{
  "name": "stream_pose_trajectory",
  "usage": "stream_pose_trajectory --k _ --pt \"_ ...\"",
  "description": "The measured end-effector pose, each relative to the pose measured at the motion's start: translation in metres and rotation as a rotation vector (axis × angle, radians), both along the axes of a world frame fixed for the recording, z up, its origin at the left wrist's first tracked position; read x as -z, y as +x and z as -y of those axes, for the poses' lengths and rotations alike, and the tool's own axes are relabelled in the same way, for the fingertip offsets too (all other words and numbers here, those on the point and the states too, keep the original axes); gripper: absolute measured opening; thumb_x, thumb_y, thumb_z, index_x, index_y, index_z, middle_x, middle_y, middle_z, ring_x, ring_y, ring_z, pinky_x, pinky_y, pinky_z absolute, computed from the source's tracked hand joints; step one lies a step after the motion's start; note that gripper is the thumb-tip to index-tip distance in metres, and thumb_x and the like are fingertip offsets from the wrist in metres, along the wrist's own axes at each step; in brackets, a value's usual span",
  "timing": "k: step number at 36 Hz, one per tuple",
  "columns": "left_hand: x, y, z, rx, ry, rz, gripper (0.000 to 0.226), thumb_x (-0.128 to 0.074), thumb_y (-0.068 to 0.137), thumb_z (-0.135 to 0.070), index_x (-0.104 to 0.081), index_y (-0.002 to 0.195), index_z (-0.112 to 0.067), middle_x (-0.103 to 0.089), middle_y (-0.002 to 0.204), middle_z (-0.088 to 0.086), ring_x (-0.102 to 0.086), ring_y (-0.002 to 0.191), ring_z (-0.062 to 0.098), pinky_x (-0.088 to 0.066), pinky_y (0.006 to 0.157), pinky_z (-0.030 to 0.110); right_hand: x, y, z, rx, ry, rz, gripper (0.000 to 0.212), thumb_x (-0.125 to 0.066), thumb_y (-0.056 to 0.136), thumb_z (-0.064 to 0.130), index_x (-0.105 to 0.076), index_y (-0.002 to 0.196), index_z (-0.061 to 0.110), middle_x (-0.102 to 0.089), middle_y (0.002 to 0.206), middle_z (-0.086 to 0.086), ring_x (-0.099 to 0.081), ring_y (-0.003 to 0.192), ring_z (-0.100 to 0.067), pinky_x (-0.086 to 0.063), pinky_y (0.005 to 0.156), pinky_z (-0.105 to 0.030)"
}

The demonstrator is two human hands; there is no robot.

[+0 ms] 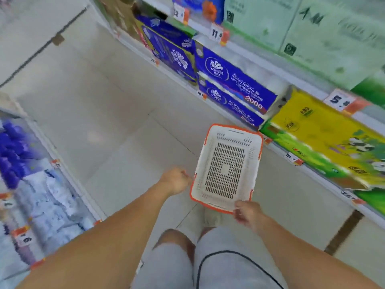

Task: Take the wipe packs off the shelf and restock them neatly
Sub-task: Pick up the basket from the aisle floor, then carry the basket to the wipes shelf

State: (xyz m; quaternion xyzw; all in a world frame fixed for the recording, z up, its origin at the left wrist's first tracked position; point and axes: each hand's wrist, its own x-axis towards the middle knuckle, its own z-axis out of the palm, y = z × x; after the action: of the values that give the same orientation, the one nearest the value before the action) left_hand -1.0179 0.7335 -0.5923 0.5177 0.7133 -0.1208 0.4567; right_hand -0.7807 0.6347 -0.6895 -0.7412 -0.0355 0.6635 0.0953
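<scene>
A white plastic basket with an orange rim (227, 167) hangs low over the floor, and nothing lies in it. My left hand (177, 180) grips its left edge. My right hand (246, 212) holds its near edge, fingers curled on the rim. On the left, a shelf holds pale blue and white wipe packs (52, 199), blurred, with purple packs (12, 151) above them. Neither hand touches the packs.
On the right stand shelves with blue tissue packs (233, 80), yellow and green paper packs (325, 138) and pale green packs (312, 28), with price tags along the edges. The tiled aisle floor (104, 101) runs between both shelf rows. My legs and one shoe show below.
</scene>
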Motion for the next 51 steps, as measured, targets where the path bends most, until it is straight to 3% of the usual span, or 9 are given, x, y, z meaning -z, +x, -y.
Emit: stream_pose_trajectory --k 9,15,20,25,28,35,43,47,51 --pt "0.111 0.039 -0.174 0.611 -0.026 -0.098 0.026 -0.062 0.088 -0.038 -0.062 0.093 -0.013 -0.067 0.099 0.002 -0.065 0.094 0.023 -0.054 0.083 0.036 0.084 -0.05 -0.039 0.711 -0.241 -0.164 0.026 -0.073 0.087 0.013 -0.059 0.108 0.008 -0.061 0.088 -0.014 -0.053 0.069 -0.023 -0.049 0.045 -0.03" --pt "0.284 0.106 -0.277 0.83 0.094 -0.1 0.063 -0.073 0.085 -0.032 -0.048 0.139 -0.01 -0.055 0.137 0.014 -0.056 0.12 0.03 -0.047 0.086 0.033 0.22 -0.075 -0.039 1.106 -0.256 -0.178 0.011 -0.062 0.096 0.024 -0.058 0.096 0.013 -0.062 0.097 -0.009 -0.058 0.081 -0.025 -0.046 0.064 -0.037" --pt "0.401 0.154 -0.323 0.951 0.175 -0.184 0.111 -0.076 0.078 -0.053 -0.01 0.157 -0.012 -0.017 0.163 0.012 -0.023 0.148 0.033 -0.031 0.116 0.045 0.338 -0.114 -0.031 1.321 -0.529 0.162 0.068 -0.075 0.07 0.042 -0.046 0.123 0.011 -0.058 0.122 -0.02 -0.061 0.106 -0.043 -0.053 0.089 -0.056" --pt "0.468 0.17 -0.323 1.007 0.259 -0.126 0.057 -0.063 0.09 -0.05 -0.047 0.131 -0.014 -0.056 0.129 0.006 -0.056 0.115 0.036 -0.045 0.082 0.038 0.365 -0.158 -0.038 1.335 -0.615 0.582 0.053 -0.06 0.091 0.013 -0.033 0.137 0.008 -0.053 0.127 -0.025 -0.054 0.114 -0.047 -0.047 0.096 -0.051" --pt "0.481 0.166 -0.323 1.018 0.417 -0.107 0.047 -0.049 0.097 -0.052 -0.055 0.12 -0.01 -0.06 0.124 0.018 -0.055 0.114 0.042 -0.045 0.091 0.046 0.378 -0.176 -0.026 1.374 -0.56 0.697 0.042 -0.057 0.095 0.016 -0.042 0.133 0.008 -0.06 0.118 -0.023 -0.059 0.105 -0.043 -0.049 0.091 -0.05" --pt "0.413 0.164 -0.289 1.152 0.376 -0.225 0.037 -0.053 0.099 -0.043 -0.059 0.108 -0.008 -0.065 0.113 0.021 -0.06 0.103 0.043 -0.047 0.082 0.044 0.345 -0.146 0.041 1.289 -0.465 0.635 0.025 -0.057 0.09 0.012 -0.063 0.111 -0.001 -0.067 0.108 -0.022 -0.064 0.102 -0.041 -0.052 0.091 -0.045" --pt "0.235 0.187 -0.21 1.177 0.157 -0.302 0.026 -0.065 0.091 -0.023 -0.067 0.113 -0.011 -0.07 0.105 0.016 -0.066 0.093 0.035 -0.056 0.086 0.046 0.152 -0.081 0.156 1.247 -0.334 0.708 0.011 -0.055 0.093 0.006 -0.062 0.085 0.004 -0.06 0.077 -0.011 -0.057 0.074 -0.029 -0.041 0.068 -0.031" --pt "0.134 0.208 -0.139 1.195 0.19 -0.214 0.005 -0.061 0.095 -0.016 -0.061 0.09 -0.016 -0.059 0.073 0.0 -0.053 0.063 0.014 -0.045 0.063 0.031 0.067 -0.061 0.207 1.318 -0.277 0.741 0.013 -0.053 0.091 0.004 -0.065 0.085 0.002 -0.065 0.08 -0.013 -0.06 0.074 -0.031 -0.044 0.067 -0.032" --pt "0.079 0.243 -0.091 1.196 0.201 -0.137 0.009 -0.06 0.095 -0.011 -0.064 0.088 -0.013 -0.068 0.104 0.021 -0.06 0.075 0.027 -0.043 0.072 0.035 0.006 -0.029 0.251 1.378 -0.252 0.79 0.02 -0.051 0.092 0.004 -0.058 0.073 0.009 -0.06 0.071 -0.005 -0.055 0.062 -0.018 -0.038 0.053 -0.025"
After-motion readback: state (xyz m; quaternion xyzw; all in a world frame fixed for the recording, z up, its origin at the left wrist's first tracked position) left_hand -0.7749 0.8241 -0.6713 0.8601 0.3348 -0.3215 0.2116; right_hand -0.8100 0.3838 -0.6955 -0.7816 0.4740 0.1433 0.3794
